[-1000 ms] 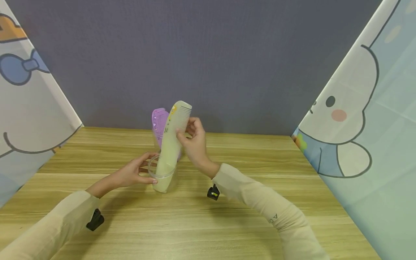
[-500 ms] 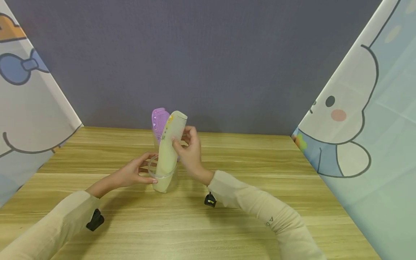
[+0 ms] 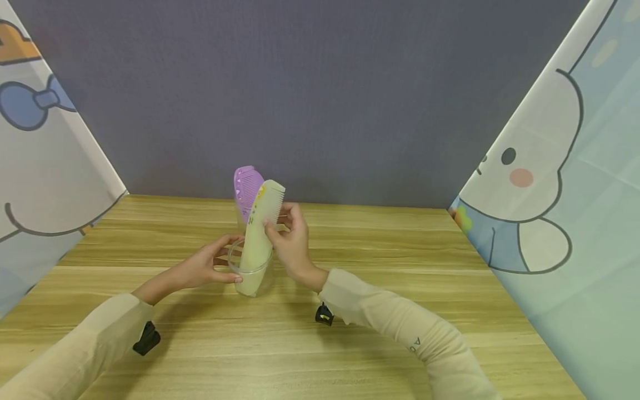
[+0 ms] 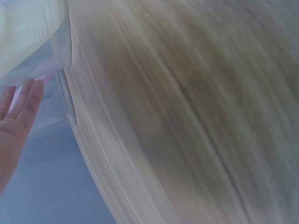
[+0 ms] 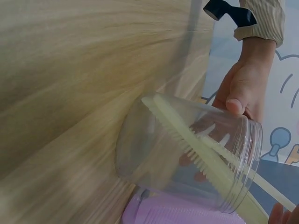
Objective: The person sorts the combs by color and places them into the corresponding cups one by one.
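Note:
A pale yellow comb (image 3: 259,233) leans to the right inside a clear jar (image 3: 267,282), its lower end near the jar's bottom. My right hand (image 3: 294,244) pinches the comb's toothed upper part above the rim, thumb on the near face. My left hand (image 3: 202,268) holds the jar from the left, its thumb at the near side of the rim and fingers round the far side. In the right wrist view, the comb's teeth (image 5: 191,151) show through the jar wall, with a second pale strip (image 5: 219,149) beside them.
Just behind the jar stands a purple comb (image 3: 246,186) in another clear container (image 3: 239,218). A dark grey panel (image 3: 320,100) closes off the wooden table (image 3: 380,266) at the back. Cartoon-printed panels (image 3: 530,166) flank it on both sides.
The yellow comb has slid down into the jar, and my right hand has come down and slightly left with it. My left hand and the jar have stayed in place.

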Available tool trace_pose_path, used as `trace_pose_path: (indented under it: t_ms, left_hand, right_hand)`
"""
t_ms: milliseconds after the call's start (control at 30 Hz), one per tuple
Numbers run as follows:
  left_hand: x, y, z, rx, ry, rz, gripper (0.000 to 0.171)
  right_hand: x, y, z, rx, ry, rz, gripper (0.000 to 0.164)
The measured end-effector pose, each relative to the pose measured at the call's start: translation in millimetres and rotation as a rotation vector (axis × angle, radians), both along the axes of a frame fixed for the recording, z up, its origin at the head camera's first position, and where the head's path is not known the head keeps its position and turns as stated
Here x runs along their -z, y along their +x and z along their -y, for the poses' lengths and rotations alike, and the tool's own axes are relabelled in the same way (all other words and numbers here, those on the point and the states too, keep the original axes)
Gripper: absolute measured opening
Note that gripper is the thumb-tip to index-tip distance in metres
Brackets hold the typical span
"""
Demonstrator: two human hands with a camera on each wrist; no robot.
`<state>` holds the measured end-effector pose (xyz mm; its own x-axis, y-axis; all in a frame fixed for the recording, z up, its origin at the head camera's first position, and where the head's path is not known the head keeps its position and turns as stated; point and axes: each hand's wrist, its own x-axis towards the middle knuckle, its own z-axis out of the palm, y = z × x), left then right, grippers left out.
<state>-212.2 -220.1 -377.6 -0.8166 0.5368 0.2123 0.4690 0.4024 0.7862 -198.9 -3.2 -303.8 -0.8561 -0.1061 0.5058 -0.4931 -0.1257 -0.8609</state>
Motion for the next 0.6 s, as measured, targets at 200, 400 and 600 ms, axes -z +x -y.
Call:
trace_pose_path:
  t_ms: [200,400,600]
  left_hand:
    - [-0.6,0.1,0,0.000,0.004,0.004,0.078]
    - [-0.8,0.0,-1,0.000,0.006,-0.009,0.078]
    - [-1.0,-0.1,-1,0.004,0.010,-0.016,0.078]
  right_hand:
    - [1.9,1.7,-1,0.021,0.010,0.002,0.030]
    - [3.5,2.3,-2,0.046,0.044,-0.015,0.031]
    - [16.4,-7.1,0,0.073,0.053,0.005,0.030]
